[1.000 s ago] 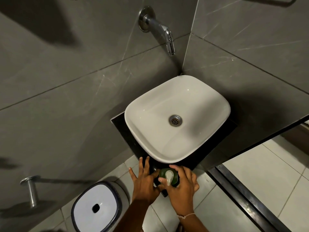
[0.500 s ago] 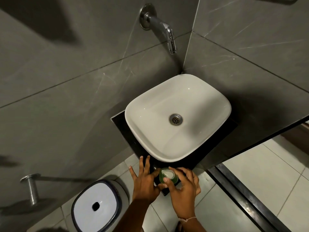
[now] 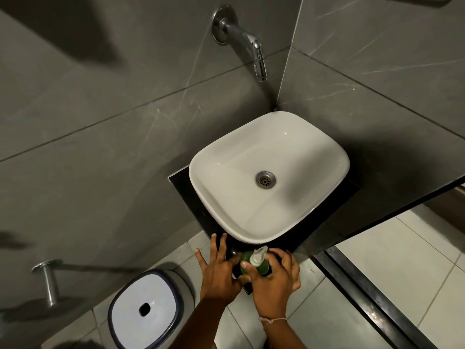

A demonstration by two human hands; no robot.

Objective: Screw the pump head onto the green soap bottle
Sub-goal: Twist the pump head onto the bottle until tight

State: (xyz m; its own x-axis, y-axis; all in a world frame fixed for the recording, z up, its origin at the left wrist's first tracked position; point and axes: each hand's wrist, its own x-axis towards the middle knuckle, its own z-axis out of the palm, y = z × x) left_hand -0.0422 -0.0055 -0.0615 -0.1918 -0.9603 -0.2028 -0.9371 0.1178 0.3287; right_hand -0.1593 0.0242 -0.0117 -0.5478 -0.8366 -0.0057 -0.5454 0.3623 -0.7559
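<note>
The green soap bottle (image 3: 263, 268) stands on the front corner of the black counter (image 3: 191, 200), just below the basin. Its white pump head (image 3: 258, 257) sits on top, nozzle pointing up and to the right. My right hand (image 3: 273, 282) curls around the bottle's top, thumb and fingers at the pump collar. My left hand (image 3: 218, 269) presses against the bottle's left side, fingers spread over the counter edge. Most of the bottle body is hidden by my hands.
A white square basin (image 3: 297, 222) with a metal drain fills the counter. A chrome wall tap (image 3: 247, 44) juts out above it. A white-lidded bin (image 3: 144, 308) stands on the floor at lower left, near a chrome wall peg (image 3: 49, 280).
The pump nozzle has turned from pointing toward me to pointing up and right. My right hand's fingers have shifted around the collar. My left hand has stayed in place.
</note>
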